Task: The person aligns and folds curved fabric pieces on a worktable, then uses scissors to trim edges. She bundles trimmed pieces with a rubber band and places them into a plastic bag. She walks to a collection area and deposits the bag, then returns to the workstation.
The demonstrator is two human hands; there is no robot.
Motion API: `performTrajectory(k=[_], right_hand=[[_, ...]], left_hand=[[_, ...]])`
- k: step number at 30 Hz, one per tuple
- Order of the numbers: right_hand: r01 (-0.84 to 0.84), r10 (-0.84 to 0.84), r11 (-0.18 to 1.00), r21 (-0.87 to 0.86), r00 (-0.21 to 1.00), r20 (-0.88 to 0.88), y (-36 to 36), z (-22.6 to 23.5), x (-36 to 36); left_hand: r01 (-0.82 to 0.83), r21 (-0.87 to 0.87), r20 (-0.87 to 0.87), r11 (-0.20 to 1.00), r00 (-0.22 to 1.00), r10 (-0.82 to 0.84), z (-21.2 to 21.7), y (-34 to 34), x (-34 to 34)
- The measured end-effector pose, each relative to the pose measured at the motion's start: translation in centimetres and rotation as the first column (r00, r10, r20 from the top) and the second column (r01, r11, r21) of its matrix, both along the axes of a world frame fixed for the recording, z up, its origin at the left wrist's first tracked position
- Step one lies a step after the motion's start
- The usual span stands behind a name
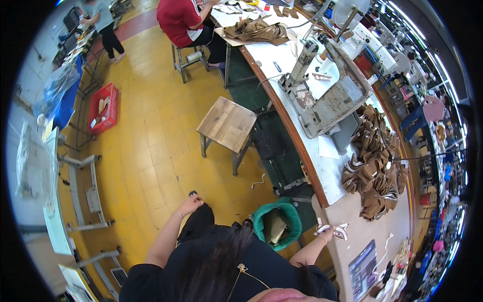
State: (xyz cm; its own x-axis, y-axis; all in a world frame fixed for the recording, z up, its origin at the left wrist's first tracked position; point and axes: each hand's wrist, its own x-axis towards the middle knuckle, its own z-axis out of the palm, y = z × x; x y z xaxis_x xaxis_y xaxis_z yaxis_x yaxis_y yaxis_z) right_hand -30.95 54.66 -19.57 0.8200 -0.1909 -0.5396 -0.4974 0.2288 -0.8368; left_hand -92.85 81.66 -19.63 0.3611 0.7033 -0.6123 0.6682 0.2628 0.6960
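Note:
My right hand (326, 233) is closed on a small white-and-brown cut piece (338, 231) with curved strips, held over the near end of the tan tabletop (352, 234). A pile of brown cut pieces with pale edges (375, 161) lies farther along the bench. My left hand (190, 205) hangs at my left side above my dark-clothed leg, its fingers loosely bent and nothing visible in them. Between my hands, beside the bench, stands a green-lined bin (276, 224) with tan scraps inside.
A wooden stool (227, 123) stands ahead on the yellow floor. A worn sewing machine (327, 90) is mounted on the white bench. A red crate (104, 109) and wheeled metal frames (83, 191) are at left. A person in red (178, 20) sits at the far table.

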Motion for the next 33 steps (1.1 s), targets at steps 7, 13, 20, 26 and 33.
performTrajectory(k=[7,13,20,26,33], right_hand=[[-0.478,0.760,0.500,0.723,0.641,-0.102,20.8,0.3,-22.1],[-0.934,0.989,0.121,0.335,0.084,-0.124,45.5,9.8,-43.7],[-0.836,0.849,-0.527,0.153,-0.515,0.117,62.1,13.8,-53.6],[-0.661,0.646,-0.655,-0.366,-0.741,0.183,76.3,16.8,-56.9],[-0.622,0.705,-0.554,-0.554,-0.704,0.085,86.3,14.1,-52.5]], left_hand=[[-0.169,-0.271,-0.039,0.948,0.986,0.164,6.2,11.6,-10.4],[-0.238,-0.283,0.262,0.929,0.913,0.314,10.8,26.1,-11.1],[-0.176,-0.530,0.568,0.830,0.652,0.501,12.0,37.5,-9.2],[-0.324,-0.551,0.609,0.770,0.475,0.635,14.1,50.8,-11.9],[-0.546,-0.273,0.478,0.792,0.638,0.604,10.2,68.7,-17.9]])
